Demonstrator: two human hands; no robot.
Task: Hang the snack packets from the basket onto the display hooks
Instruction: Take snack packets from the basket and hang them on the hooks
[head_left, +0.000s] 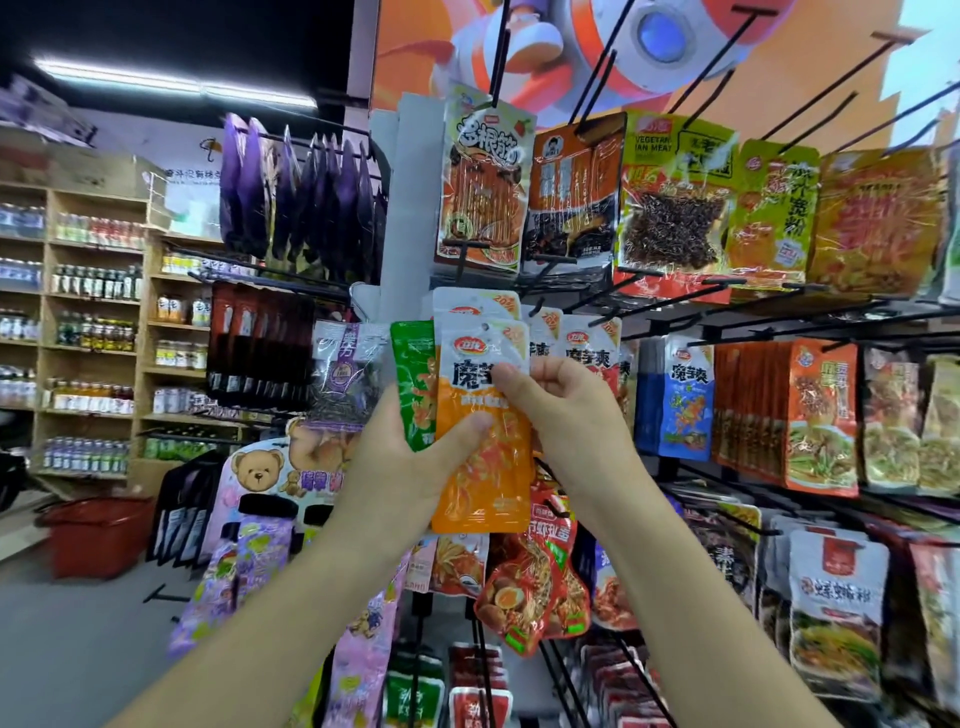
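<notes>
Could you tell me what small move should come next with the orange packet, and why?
Probably the right hand should lift the orange packet and steer its punched hole toward a hook by the matching packets behind. It pinches the packet's top, the left hand grips the stack, and no hook passes through it yet.
</notes>
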